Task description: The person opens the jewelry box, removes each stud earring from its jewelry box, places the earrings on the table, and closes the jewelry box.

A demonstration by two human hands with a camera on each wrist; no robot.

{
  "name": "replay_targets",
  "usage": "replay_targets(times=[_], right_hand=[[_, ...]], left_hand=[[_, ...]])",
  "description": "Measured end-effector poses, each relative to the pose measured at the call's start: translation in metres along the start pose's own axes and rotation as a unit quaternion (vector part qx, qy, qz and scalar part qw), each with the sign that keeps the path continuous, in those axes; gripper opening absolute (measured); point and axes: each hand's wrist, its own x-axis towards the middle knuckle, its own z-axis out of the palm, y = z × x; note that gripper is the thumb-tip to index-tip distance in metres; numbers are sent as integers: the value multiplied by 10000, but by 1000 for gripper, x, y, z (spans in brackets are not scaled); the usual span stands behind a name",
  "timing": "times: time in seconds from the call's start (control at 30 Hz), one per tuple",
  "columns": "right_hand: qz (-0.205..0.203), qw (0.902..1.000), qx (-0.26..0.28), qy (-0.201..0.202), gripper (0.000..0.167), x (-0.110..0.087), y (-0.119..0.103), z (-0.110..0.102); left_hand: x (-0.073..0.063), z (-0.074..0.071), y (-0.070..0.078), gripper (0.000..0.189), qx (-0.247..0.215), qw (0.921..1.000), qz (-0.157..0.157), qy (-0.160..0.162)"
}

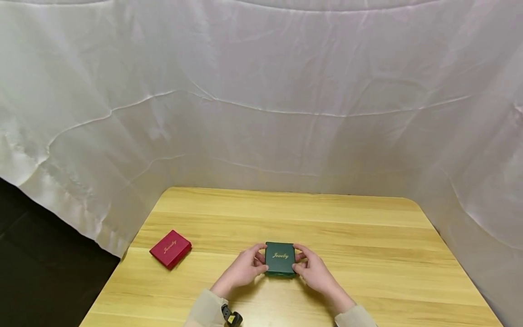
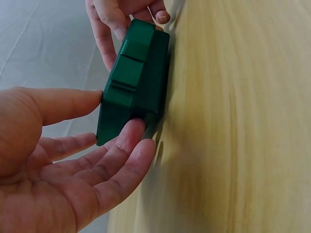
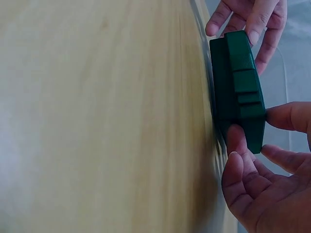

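Observation:
A dark green jewelry box (image 1: pixel 280 259), its lid lettered "Jewelry" in gold, is at the near middle of the table. My left hand (image 1: pixel 244 266) grips its left side, thumb and fingertips on the edge. On the opposite side, my right hand (image 1: pixel 314 270) holds the box the same way. In the left wrist view the green box (image 2: pixel 131 73) shows its stepped front side, and the lid looks closed. Fingers of both hands reach under the lid's overhang. The right wrist view shows the green box (image 3: pixel 238 82) between both hands too.
A red jewelry box (image 1: pixel 170 250) with the same gold lettering lies at an angle on the left of the wooden table (image 1: pixel 367 236). Pale cloth (image 1: pixel 278 91) hangs behind and around the table. A dark area (image 1: pixel 37 268) shows beyond its left edge.

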Motion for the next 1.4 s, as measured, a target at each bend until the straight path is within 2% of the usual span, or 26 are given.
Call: replay_targets(times=[0.4, 0.6, 0.7, 0.9, 1.03, 1.2, 1.4], right_hand=[[-66, 9997, -247, 38, 57, -1, 2, 0], [-94, 9985, -531, 6, 57, 1, 2, -4], [-159, 9969, -774, -56, 65, 2, 1, -10], [-505, 9846, -1608, -465, 98, 6, -4, -17], [-675, 9727, -2070, -807, 111, 12, -9, -16], [-726, 9646, -2295, -1081, 112, 21, -11, -13], [-703, 9615, -2347, -1248, 105, 27, -14, -11]], left_hand=[[-1, 2, -2, 57, 53, 10000, 57, -50], [-3, -2, -3, 58, 403, 9990, 205, 22], [-5, -6, -3, 66, 636, 9977, 234, 68], [-3, -10, -1, 99, 1146, 9930, 276, -32], [3, -5, 2, 111, 1444, 9888, 343, -140], [8, 0, 3, 111, 1546, 9874, 297, -191], [11, 1, 3, 106, 1586, 9868, 225, -222]])
